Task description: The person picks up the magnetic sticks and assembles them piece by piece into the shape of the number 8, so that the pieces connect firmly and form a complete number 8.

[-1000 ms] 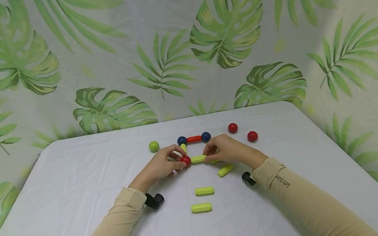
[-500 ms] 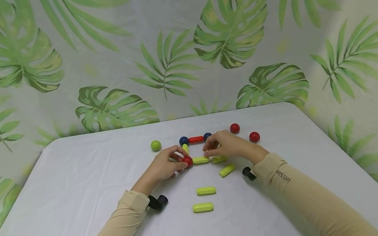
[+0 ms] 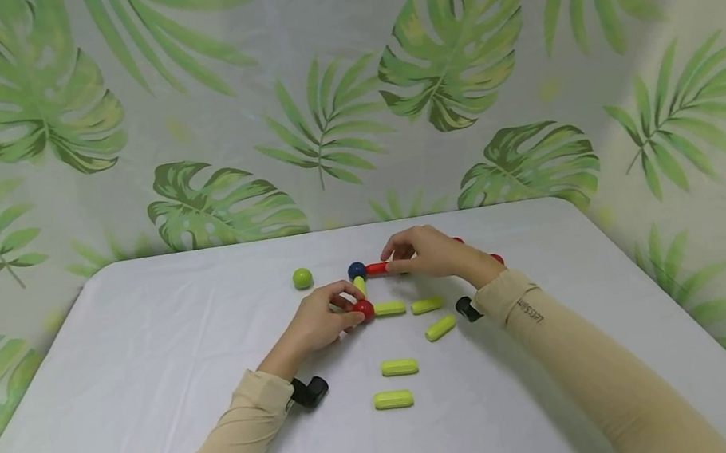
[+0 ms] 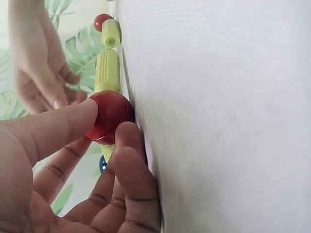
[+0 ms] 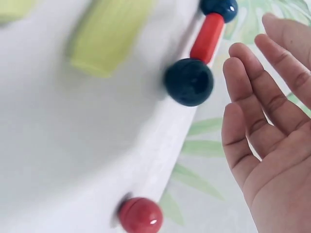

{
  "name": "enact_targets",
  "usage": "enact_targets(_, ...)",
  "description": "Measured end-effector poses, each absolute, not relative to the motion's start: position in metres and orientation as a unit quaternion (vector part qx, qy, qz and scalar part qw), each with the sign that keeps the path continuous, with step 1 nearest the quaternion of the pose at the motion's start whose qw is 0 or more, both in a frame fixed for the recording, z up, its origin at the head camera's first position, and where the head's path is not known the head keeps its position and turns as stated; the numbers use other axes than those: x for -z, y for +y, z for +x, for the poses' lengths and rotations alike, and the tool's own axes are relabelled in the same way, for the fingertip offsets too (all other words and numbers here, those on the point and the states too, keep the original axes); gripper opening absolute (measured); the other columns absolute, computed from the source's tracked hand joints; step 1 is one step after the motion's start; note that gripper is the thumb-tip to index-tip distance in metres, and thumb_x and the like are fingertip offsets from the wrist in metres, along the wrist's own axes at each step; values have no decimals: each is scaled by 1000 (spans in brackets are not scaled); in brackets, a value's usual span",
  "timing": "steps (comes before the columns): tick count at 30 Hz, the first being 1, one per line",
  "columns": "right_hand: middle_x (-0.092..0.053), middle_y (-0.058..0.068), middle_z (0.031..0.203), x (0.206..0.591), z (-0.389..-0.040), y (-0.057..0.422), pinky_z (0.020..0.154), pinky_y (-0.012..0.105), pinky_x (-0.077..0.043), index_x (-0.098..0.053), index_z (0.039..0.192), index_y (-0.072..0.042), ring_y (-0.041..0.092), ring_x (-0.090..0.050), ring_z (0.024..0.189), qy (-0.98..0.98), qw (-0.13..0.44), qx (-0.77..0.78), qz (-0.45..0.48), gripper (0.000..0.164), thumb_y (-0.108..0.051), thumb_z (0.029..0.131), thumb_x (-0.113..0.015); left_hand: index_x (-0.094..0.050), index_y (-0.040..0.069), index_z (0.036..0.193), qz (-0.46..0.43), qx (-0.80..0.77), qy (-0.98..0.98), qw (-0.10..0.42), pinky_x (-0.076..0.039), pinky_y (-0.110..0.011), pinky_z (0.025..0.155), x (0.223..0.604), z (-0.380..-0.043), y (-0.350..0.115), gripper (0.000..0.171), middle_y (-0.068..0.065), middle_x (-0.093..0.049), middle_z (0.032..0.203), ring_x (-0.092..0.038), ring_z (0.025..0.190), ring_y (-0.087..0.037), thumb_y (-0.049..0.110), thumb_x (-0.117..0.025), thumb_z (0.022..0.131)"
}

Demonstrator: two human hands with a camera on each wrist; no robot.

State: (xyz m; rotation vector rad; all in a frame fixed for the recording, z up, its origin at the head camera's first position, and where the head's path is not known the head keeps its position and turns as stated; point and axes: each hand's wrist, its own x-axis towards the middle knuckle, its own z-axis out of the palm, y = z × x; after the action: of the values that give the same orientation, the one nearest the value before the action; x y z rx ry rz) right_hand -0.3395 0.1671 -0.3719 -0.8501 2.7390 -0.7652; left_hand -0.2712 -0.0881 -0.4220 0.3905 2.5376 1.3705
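Thumb and fingers of my left hand [image 3: 317, 322] pinch a red ball [image 3: 365, 310], seen close up in the left wrist view. One yellow-green rod [image 3: 390, 308] extends right from the ball; another rod [image 3: 360, 285] runs back to a dark blue ball [image 3: 357, 270]. A red rod [image 3: 376, 269] joins that ball to a second dark blue ball [image 5: 189, 82], which my right hand hides in the head view. Over this far side hovers my right hand [image 3: 429, 251]. Its fingers are loosely bent and hold nothing, apart from the blue ball in the right wrist view.
Several loose yellow-green rods lie nearby, including one rod [image 3: 427, 305] just right of the joined pieces and another [image 3: 393, 399] nearer me. A green ball [image 3: 302, 278] sits at the back left. Behind my right hand, two red balls are partly hidden, one ball [image 3: 497, 259] nearer.
My right hand has left the yellow-green rod beside the red ball and moved back to the red rod and far blue ball. My left hand keeps its pinch on the red ball.
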Motion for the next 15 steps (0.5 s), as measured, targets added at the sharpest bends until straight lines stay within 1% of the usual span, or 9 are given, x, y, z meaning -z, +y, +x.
enact_targets(2, -78, 7, 109, 369, -347, 162, 101, 46, -58, -73, 129, -6, 27, -72, 111, 916, 92, 264, -287, 30, -22, 105, -72, -72, 19, 120, 135, -462, 870, 109, -55, -27, 61, 421, -270, -88, 21, -10, -74, 110, -69, 79, -17, 16, -77, 99)
enact_targets(7, -77, 10, 111, 364, -364, 144, 96, 43, -58, -70, 136, -7, 26, -71, 102, 908, 108, 276, -296, 34, -22, 106, -71, -73, 19, 118, 140, -444, 880, 91, -54, -26, 62, 421, -268, -87, 20, -9, -76, 108, -69, 75, -16, 15, -77, 99)
enact_targets(9, -76, 11, 114, 362, -369, 135, 96, 42, -58, -69, 137, -9, 25, -71, 103, 905, 117, 275, -302, 34, -22, 106, -70, -73, 18, 117, 143, -439, 883, 86, -54, -26, 62, 421, -268, -87, 19, -9, -77, 107, -70, 74, -16, 14, -77, 99)
enact_targets(15, -73, 15, 128, 357, -382, 103, 109, 47, -56, -67, 141, -10, 33, -69, 123, 891, 153, 274, -327, 35, -18, 107, -67, -75, 17, 115, 152, -419, 893, 61, -52, -25, 62, 420, -266, -86, 19, -8, -80, 104, -71, 72, -13, 13, -79, 98)
